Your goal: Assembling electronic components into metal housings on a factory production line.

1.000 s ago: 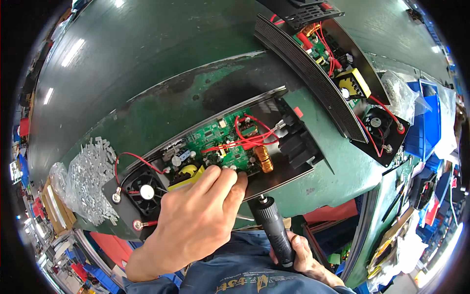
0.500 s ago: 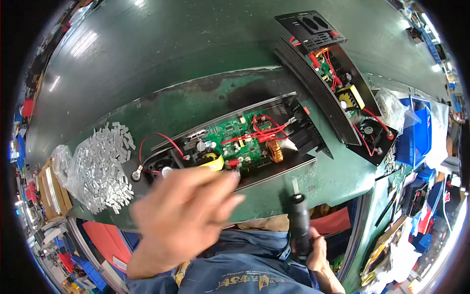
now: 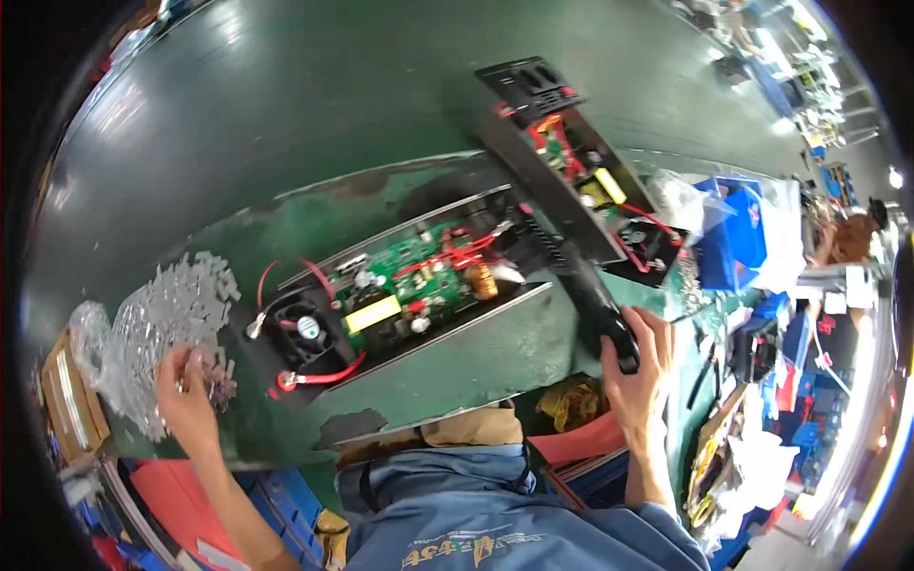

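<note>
At the left, my left hand (image 3: 187, 404) is down at the near side of a pile of small silvery metal pieces (image 3: 176, 305), fingers curled together; what they pinch is hidden. My right hand (image 3: 640, 371) is wrapped round the lower end of a black electric screwdriver (image 3: 586, 290). The tool slants up and left, its far end close to the open device's right end. That device is a black metal housing (image 3: 447, 328) holding a green circuit board (image 3: 409, 266) with red wires. A fan (image 3: 307, 328) on a black end panel lies at its left end.
A second open housing (image 3: 552, 181) with a loose end panel (image 3: 528, 86) stands back right. Beside it are a blue bin (image 3: 733, 233) and clear plastic bags. A cardboard box (image 3: 76, 395) sits at the far left. Tools and packaging crowd the right side.
My left hand has moved left from over the housing to the metal pile, uncovering the fan. The right hand has lifted the screwdriver from the table's front edge toward the housing. The view has shifted.
</note>
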The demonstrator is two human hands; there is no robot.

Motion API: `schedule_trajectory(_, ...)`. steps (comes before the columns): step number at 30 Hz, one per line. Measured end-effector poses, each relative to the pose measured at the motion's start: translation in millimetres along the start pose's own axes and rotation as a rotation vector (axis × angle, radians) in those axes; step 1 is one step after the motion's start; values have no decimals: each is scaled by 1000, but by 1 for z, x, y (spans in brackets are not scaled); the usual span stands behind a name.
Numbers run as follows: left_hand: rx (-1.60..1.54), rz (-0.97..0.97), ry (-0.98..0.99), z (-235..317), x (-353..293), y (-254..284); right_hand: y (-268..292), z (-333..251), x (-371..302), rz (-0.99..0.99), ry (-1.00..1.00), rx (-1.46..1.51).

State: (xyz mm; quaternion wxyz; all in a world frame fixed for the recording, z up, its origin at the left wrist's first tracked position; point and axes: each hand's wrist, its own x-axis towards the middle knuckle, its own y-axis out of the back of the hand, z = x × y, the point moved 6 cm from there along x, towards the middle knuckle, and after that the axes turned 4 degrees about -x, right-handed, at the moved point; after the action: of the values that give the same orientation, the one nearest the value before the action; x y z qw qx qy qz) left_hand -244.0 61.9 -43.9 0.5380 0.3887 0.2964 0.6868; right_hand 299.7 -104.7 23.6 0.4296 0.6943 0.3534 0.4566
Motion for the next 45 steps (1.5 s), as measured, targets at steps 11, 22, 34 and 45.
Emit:
schedule_trajectory(11, -57, 54, 9, -64, 11, 37, -2, -100, -8, 88, 245, 611)
schedule_trajectory(22, -862, -526, -200, 230, -75, 40, 5, -196, 1, -336, 452, 1550)
schedule_trajectory(34, -821, -532, -164, 235, -49, -17, -25, -126, -9, -309, -53, 1179)
schedule_trajectory(45, -1192, -669, 19, 264, -47, -44, -41, -115, -7, -269, -174, 1234)
